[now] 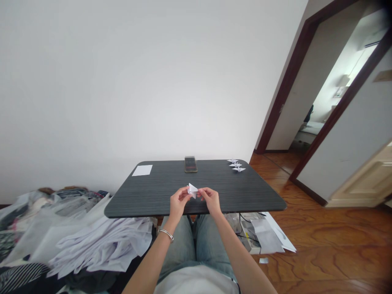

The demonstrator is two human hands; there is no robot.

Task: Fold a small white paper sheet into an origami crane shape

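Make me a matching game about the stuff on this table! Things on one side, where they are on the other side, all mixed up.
Things:
1. phone
2. flat white sheet
3. small paper cranes
4. folded paper piece

Places:
A. far right corner of the table
B. pinched between the left hand and the right hand
C. far left corner
D. middle of the far edge

Pairs: 1-D, 2-C, 3-A, 4-B
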